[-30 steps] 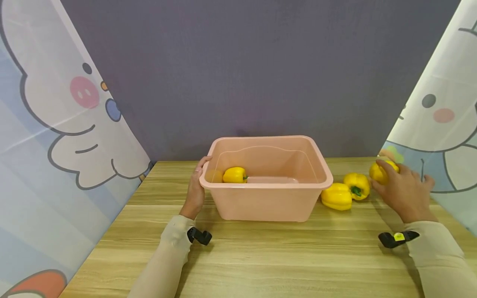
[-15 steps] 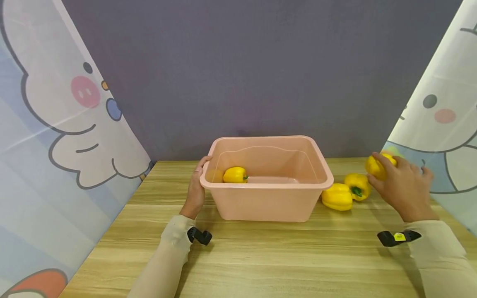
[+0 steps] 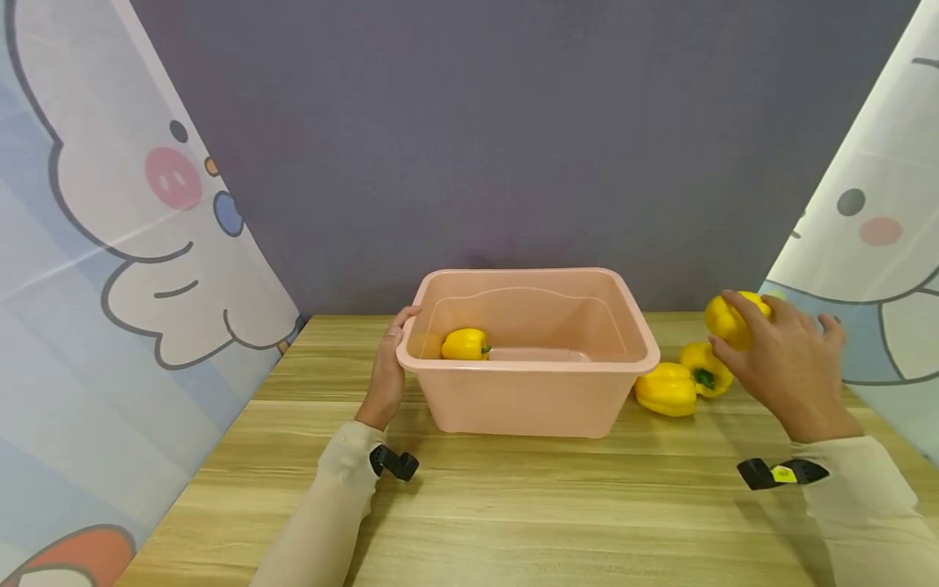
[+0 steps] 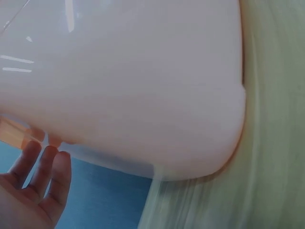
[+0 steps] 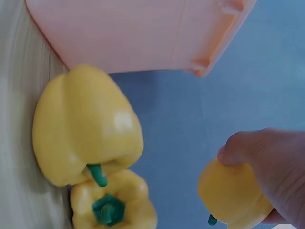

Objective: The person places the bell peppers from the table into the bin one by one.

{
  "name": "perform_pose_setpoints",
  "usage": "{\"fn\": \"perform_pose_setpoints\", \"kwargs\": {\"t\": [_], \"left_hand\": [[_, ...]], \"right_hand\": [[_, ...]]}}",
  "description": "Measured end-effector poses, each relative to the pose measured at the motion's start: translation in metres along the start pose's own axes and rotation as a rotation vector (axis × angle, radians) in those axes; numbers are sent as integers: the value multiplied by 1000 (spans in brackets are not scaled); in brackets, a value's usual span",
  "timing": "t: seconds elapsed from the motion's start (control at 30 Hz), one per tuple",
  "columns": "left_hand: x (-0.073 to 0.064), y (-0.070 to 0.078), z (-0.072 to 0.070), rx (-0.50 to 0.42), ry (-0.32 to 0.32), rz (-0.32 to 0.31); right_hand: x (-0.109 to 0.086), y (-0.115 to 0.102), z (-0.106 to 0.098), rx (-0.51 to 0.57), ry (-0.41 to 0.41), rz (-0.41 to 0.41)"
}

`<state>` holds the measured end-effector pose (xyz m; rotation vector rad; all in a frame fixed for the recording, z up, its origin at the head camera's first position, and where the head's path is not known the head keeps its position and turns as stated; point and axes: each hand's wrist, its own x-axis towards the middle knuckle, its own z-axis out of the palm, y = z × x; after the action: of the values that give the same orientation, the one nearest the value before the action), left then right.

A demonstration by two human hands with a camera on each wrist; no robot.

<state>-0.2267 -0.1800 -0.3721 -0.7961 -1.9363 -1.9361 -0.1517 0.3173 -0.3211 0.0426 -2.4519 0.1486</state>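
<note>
Firstly, nearest to where I stand watching is the bench (image 3: 513,505). Left hand (image 3: 384,379): fingers slightly bent, tips against the left rim of the pink tub (image 3: 521,399), not wrapped round it. The tub should prove light and semi-rigid; steady it by the rim, where the lip gives purchase.

At the tub's right end, the nearer pepper (image 3: 666,390) rests on the bench; just beyond and to the right, seemingly touching it, sits the farther pepper (image 3: 706,371), green stem facing near. Right hand (image 3: 795,367): fingers gripping the held pepper (image 3: 726,322), which is raised off the bench, right of the tub. Expect a light, firm body with glossy, possibly slippery skin; hard squeezing may dent it. Grip across the widest lobes with moderate pressure; do not lift by the stem.

Inside the tub, toward its left end, the lone pepper (image 3: 462,345) lies on its side, stem to the right. Farthest back stands the grey panel (image 3: 513,147).
</note>
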Motion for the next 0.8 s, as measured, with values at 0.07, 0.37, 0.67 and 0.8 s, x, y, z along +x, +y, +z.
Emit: {"fn": "perform_pose_setpoints", "kwargs": {"t": [0.07,0.37,0.67,0.8], "left_hand": [[1,1,-2,9,-5,-9],[6,17,-12,59,-77,-181],[9,22,-12,87,-34,-250],[8,19,-10,63,-5,-219]], "right_hand": [[1,-4,-1,0,4,-11],[4,-21,-6,-26,28,-74],[4,-34,-9,-18,84,-152],[4,-39,-11,-19,105,-174]]}}
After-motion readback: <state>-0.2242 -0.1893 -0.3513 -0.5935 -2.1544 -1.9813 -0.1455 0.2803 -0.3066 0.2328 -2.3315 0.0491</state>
